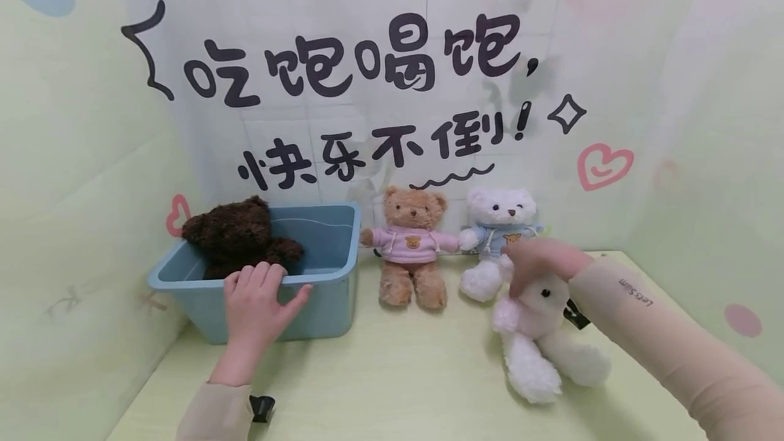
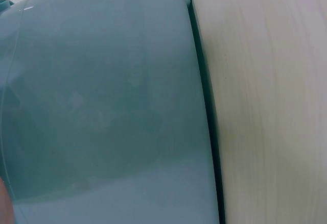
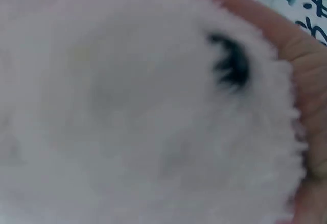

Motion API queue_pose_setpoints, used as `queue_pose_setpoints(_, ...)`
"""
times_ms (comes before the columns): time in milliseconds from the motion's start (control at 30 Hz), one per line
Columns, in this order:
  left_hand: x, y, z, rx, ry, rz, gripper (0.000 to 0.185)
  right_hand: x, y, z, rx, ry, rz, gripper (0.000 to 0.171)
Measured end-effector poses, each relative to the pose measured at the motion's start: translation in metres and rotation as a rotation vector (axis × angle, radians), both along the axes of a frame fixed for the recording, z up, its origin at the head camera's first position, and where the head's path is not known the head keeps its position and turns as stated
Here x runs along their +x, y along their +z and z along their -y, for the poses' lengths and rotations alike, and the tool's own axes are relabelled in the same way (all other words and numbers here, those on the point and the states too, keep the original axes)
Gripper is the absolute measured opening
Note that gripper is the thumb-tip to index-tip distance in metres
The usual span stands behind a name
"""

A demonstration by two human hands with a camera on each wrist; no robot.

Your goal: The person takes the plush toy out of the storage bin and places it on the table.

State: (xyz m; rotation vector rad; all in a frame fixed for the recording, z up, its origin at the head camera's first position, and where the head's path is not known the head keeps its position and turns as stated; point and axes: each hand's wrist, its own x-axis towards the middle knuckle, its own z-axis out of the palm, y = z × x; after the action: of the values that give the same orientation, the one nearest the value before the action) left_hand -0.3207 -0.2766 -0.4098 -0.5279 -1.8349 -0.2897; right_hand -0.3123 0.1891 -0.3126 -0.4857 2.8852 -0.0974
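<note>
Four plush toys and one blue bin (image 1: 327, 305) sit on the counter (image 1: 398, 386). The right hand (image 1: 539, 260) grips the cream plush's (image 1: 542, 342) head; the left hand (image 1: 260, 301) curls over the bin rim (dark brown bear (image 1: 235, 233) inside). Tan bear (image 1: 412, 247) and white bear (image 1: 499, 237) sit against the wall.

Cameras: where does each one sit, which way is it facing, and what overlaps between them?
Head: on the person's head, looking forward and down at the table; shows the left hand on the bin rim and the right hand on the white plush.
Left wrist: against the bin's wall; shared with head.
Right wrist: pressed into the white plush; fingers show; shared with head.
</note>
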Motion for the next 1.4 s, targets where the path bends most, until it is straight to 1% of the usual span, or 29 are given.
queue_pose_setpoints(67,0.000,0.000,0.000,-0.001,-0.001,-0.003,0.059,-0.004,0.004,-0.004,-0.039,0.028,-0.041,0.057)
queue_pose_setpoints(167,0.000,0.000,-0.001,0.003,-0.007,-0.010,0.059,-0.008,0.007,-0.012,-0.107,0.071,-0.081,0.048)
queue_pose_setpoints(233,0.000,-0.001,-0.001,0.008,-0.009,-0.013,0.059,-0.009,0.007,-0.016,-0.148,0.099,-0.102,0.046)
queue_pose_setpoints(300,0.000,-0.001,-0.001,0.014,-0.011,-0.017,0.059,-0.009,0.006,-0.021,-0.176,0.133,-0.122,0.051)
queue_pose_setpoints(400,-0.001,0.000,0.000,0.013,-0.009,-0.021,0.059,-0.007,0.003,-0.026,-0.190,0.176,-0.140,0.063)
queue_pose_setpoints(533,-0.001,0.000,-0.001,0.010,-0.008,-0.025,0.058,-0.001,0.002,-0.032,-0.180,0.164,-0.102,0.074)
queue_pose_setpoints(633,-0.002,0.001,-0.002,0.011,-0.011,-0.027,0.058,0.003,0.006,-0.034,-0.140,0.124,-0.063,0.077)
queue_pose_setpoints(667,-0.002,0.001,-0.002,0.010,-0.012,-0.028,0.058,0.004,0.008,-0.034,-0.128,0.117,-0.051,0.075)
queue_pose_setpoints(767,-0.002,0.001,-0.002,0.010,-0.011,-0.030,0.058,0.006,0.012,-0.036,-0.103,0.102,-0.014,0.063)
queue_pose_setpoints(867,-0.002,0.000,-0.002,0.011,-0.003,-0.020,0.059,0.009,0.014,-0.038,-0.111,0.093,0.029,0.053)
queue_pose_setpoints(1000,0.000,-0.002,-0.002,-0.004,0.005,0.008,0.060,0.012,0.013,-0.043,-0.109,0.059,0.057,0.064)
queue_pose_setpoints(1100,0.000,-0.003,-0.002,-0.008,0.002,0.013,0.060,0.013,0.012,-0.045,-0.097,0.048,0.058,0.074)
queue_pose_setpoints(1167,0.001,-0.003,-0.002,-0.001,0.001,0.001,0.059,0.012,0.011,-0.045,-0.091,0.055,0.054,0.076)
queue_pose_setpoints(1267,0.001,-0.002,-0.002,0.009,-0.004,-0.012,0.059,0.010,0.010,-0.044,-0.080,0.082,0.023,0.074)
queue_pose_setpoints(1333,0.001,-0.001,-0.002,0.009,-0.005,-0.016,0.059,0.008,0.010,-0.041,-0.075,0.093,0.003,0.069)
queue_pose_setpoints(1400,0.000,0.000,-0.002,0.008,-0.005,-0.014,0.059,0.006,0.010,-0.039,-0.068,0.099,-0.016,0.069)
